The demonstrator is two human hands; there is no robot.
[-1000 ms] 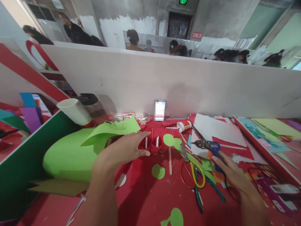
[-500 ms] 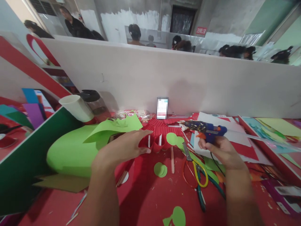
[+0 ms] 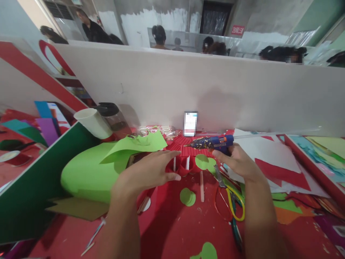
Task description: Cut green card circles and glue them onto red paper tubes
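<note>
My right hand [image 3: 238, 160] is wrapped around the grip of a blue hot glue gun [image 3: 212, 142] with a clear glue stick out of its back. The nozzle points left, above folded red paper. My left hand [image 3: 153, 167] has its thumb and fingers curved around the left side of red paper loops [image 3: 186, 164] with white strips inside; part of the loops is hidden behind it. Light green paper circles [image 3: 201, 162] lie right of the loops. Nearer me are more green circles [image 3: 187, 196] and a flat pale stick [image 3: 202, 187].
Scissors [image 3: 231, 205] with red and yellow handles lie at the right over green-handled pliers [image 3: 235, 230]. Rolled green paper [image 3: 83, 176], a white cup [image 3: 93, 124] and a dark-lidded jar [image 3: 113, 117] stand left. A phone [image 3: 190, 124] leans against the white partition [image 3: 161, 86]; people sit beyond.
My right hand has brought the glue gun left and slightly up, its nozzle now closer to the red loops. My left hand keeps its place at the loops. The whole view has shifted slightly.
</note>
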